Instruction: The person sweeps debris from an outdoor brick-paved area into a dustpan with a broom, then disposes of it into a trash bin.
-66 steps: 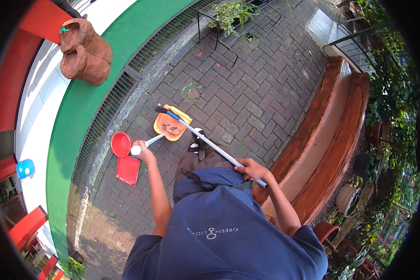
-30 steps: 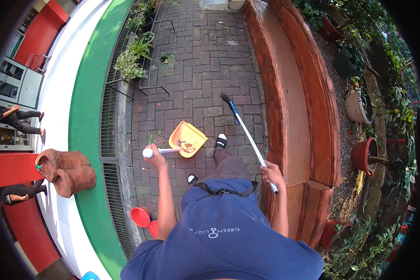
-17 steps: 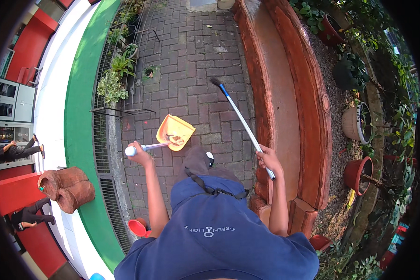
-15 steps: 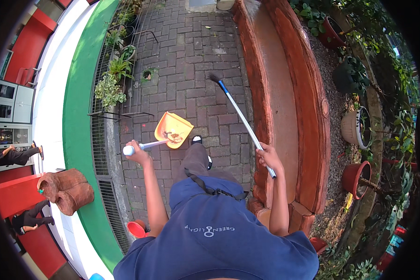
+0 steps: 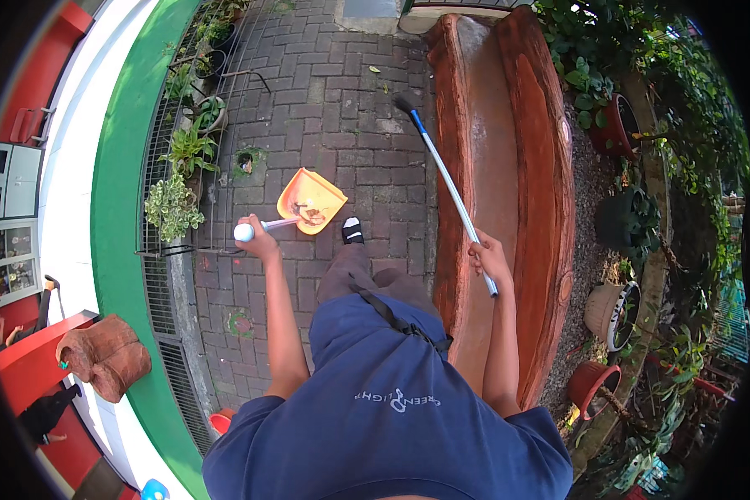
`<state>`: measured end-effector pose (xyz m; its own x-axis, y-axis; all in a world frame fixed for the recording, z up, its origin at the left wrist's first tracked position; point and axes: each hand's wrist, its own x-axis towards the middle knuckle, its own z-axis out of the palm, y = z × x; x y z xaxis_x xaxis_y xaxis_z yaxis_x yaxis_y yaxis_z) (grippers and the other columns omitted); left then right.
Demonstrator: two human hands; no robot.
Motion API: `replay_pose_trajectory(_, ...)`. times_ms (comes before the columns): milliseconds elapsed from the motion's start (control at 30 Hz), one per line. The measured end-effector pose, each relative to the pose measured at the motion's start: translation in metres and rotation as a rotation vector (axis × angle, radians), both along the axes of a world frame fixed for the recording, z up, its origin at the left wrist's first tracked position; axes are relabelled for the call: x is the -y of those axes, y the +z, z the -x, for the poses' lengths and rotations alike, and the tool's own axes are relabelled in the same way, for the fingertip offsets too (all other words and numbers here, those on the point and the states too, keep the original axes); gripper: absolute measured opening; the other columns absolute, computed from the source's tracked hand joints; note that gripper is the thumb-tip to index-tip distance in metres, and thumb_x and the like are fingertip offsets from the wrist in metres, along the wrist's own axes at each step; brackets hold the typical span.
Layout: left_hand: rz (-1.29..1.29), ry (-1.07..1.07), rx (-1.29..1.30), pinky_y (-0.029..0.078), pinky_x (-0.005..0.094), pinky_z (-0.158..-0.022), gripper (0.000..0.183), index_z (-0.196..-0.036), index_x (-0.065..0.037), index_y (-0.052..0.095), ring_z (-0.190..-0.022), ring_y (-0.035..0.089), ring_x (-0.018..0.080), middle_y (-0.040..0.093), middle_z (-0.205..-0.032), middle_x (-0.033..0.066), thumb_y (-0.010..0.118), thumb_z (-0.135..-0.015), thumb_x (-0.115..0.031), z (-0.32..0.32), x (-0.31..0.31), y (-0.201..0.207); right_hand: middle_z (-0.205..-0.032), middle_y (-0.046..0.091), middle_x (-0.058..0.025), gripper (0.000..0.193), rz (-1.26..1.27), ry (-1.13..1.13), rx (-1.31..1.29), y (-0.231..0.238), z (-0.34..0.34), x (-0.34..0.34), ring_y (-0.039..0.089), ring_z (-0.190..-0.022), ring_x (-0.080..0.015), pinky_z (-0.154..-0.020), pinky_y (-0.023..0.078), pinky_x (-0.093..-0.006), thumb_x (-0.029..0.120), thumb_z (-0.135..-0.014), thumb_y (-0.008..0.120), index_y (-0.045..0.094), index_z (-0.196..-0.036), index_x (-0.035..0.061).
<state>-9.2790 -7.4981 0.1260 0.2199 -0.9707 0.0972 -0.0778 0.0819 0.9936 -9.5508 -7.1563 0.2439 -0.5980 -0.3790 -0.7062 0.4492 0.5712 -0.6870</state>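
My left hand (image 5: 261, 240) is closed around the pale handle of a long-handled dustpan. The yellow-orange dustpan (image 5: 323, 198) is low over the brick paving, ahead of my foot, with brown dry leaves (image 5: 311, 216) in its pan. Toward the right, my right hand (image 5: 491, 258) grips a broom (image 5: 448, 179) near the top of its pale blue stick. Its dark bristles (image 5: 405, 102) point ahead, near the foot of the brown bench-like ledge. Whether the bristles touch the ground I cannot tell.
The brown sculpted ledge (image 5: 535, 208) runs along my right, with potted plants (image 5: 610, 317) beyond it. On the left stand a metal rack of plants (image 5: 183, 150), a drain grate (image 5: 160, 300) and a green strip (image 5: 121, 208). A brown stump-like seat (image 5: 104, 358) is farther left.
I have moved forward along the paving, and the plants and stump have shifted in view. Both hands keep hold of the dustpan and broom; the broom head now appears farther ahead and right.
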Motion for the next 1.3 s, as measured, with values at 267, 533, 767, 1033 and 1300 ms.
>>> replay_pose_trajectory(267,0.021,-0.102,-0.106,0.036,0.0284,-0.054,0.019,-0.061,0.000,0.045,-0.058,0.042,0.0096,0.046,-0.060,0.0009,0.055,-0.077,-0.003,0.160,0.098,-0.002,-0.059,0.041,0.0002,0.024,0.031,0.025,-0.090,-0.026,0.171,0.117,0.039,-0.040,-0.0060,-0.033,0.031,-0.0212,0.007,-0.084,0.050,0.050,-0.108,0.0024)
replay_pose_trajectory(533,0.071,-0.165,-0.020,0.034,0.0265,-0.052,0.023,-0.059,-0.001,0.040,-0.056,0.038,0.0072,0.041,-0.057,-0.0015,0.054,-0.078,-0.003,0.313,0.173,-0.019,-0.058,0.042,-0.0003,0.013,0.036,0.085,-0.053,-0.134,0.359,0.237,0.041,-0.041,-0.0074,-0.033,0.032,-0.0220,0.008,-0.084,0.050,0.051,-0.095,0.0026)
replay_pose_trajectory(767,0.000,-0.277,0.048,0.033,0.0250,-0.051,0.024,-0.058,-0.002,0.038,-0.055,0.037,0.0064,0.039,-0.057,-0.0016,0.055,-0.075,-0.001,0.426,0.239,-0.049,-0.060,0.045,-0.0025,0.006,-0.101,0.391,-0.059,-0.199,0.471,0.363,0.045,-0.043,-0.0103,-0.036,0.037,-0.0241,0.011,-0.084,0.048,0.048,-0.086,0.0046)
replay_pose_trajectory(1033,-0.046,-0.472,0.123,0.036,0.0259,-0.051,0.020,-0.060,0.000,0.042,-0.055,0.041,0.0079,0.043,-0.057,0.0020,0.058,-0.073,-0.001,0.492,0.280,-0.099,-0.054,0.045,-0.0066,0.012,-0.286,0.657,-0.035,-0.210,0.485,0.465,0.048,-0.042,-0.0141,-0.036,0.038,-0.0269,0.007,-0.083,0.044,0.047,-0.079,-0.0030)
replay_pose_trajectory(1300,-0.031,-0.347,0.033,0.041,0.0318,-0.085,0.020,-0.060,0.000,0.048,-0.061,0.047,0.0094,0.049,-0.059,0.0012,0.058,-0.077,-0.005,0.485,0.283,-0.118,-0.054,0.044,-0.0061,0.013,-0.251,0.801,0.041,-0.172,0.424,0.436,0.046,-0.041,-0.0143,-0.036,0.037,-0.0293,0.008,-0.083,0.043,0.046,-0.080,-0.0042)
